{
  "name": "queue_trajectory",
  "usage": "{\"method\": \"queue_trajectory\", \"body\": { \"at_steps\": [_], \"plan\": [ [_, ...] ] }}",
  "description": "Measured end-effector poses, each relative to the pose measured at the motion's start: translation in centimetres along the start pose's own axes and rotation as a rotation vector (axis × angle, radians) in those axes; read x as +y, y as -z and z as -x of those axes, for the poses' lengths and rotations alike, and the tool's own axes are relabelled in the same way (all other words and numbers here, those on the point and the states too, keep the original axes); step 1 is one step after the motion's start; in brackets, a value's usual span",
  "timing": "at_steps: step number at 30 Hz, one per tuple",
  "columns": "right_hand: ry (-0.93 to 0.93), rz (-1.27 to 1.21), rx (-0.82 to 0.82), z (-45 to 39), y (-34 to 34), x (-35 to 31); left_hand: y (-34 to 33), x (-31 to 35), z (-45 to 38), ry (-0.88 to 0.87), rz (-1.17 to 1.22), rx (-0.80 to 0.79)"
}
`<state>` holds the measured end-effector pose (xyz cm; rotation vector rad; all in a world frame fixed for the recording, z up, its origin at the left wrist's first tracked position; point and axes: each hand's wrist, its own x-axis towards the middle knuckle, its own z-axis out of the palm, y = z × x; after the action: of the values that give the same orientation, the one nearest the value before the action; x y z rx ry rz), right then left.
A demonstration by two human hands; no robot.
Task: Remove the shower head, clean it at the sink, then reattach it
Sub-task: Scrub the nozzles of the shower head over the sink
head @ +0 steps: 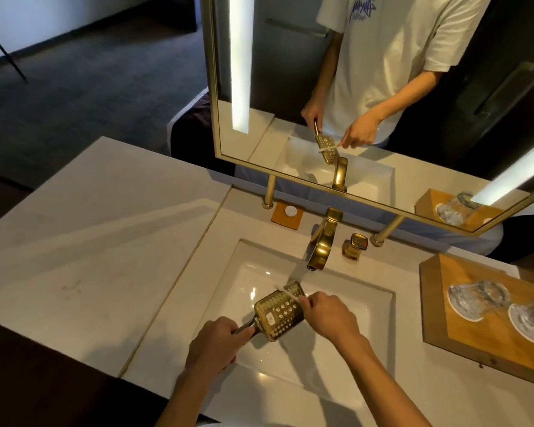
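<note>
White stone forms the table, with a square white sink set into it and a gold-framed mirror standing behind on gold posts. Over the sink basin, the gold shower head is held face up, its nozzle side toward the camera, just below the spout of the gold tap. The left hand grips the shower head's handle, fingers curled tight around it. The right hand pinches a thin white brush between thumb and fingers — the brush lies across the far end of the shower head, touching its face. A gold tap handle sits just right of the tap. Farther right, a wooden tray carries two clear glasses lying on it. Behind the sink, an orange coaster holds a small white disc — near the mirror's left post.
</note>
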<state>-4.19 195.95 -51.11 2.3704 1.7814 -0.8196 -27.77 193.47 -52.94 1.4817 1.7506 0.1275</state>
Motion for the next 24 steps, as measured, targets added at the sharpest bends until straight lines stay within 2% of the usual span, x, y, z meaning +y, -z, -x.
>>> {"method": "queue_trajectory", "body": {
  "at_steps": [2,5,12,16,18,24],
  "plan": [
    [0.073,0.001,-0.061,1.2,-1.3,-1.1,-0.3,-0.1,-0.1,0.01,-0.028,0.004],
    [0.117,0.014,-0.047,1.8,-1.5,-1.7,-0.9,-0.2,0.0,0.02,0.013,-0.011],
    [-0.057,0.063,0.07,-0.4,1.7,1.3,-0.9,-0.3,0.3,0.017,-0.024,0.007],
    [0.065,0.027,-0.012,2.1,-1.0,-0.3,-1.0,-0.3,0.3,0.017,-0.028,-0.005],
    [0.104,0.056,0.009,2.7,-1.9,-0.9,-1.2,-0.2,0.4,0.019,-0.035,-0.013],
    [-0.072,0.037,0.077,0.4,0.6,1.8,-0.7,-0.1,0.6,0.02,-0.017,-0.029]
  ]
}}
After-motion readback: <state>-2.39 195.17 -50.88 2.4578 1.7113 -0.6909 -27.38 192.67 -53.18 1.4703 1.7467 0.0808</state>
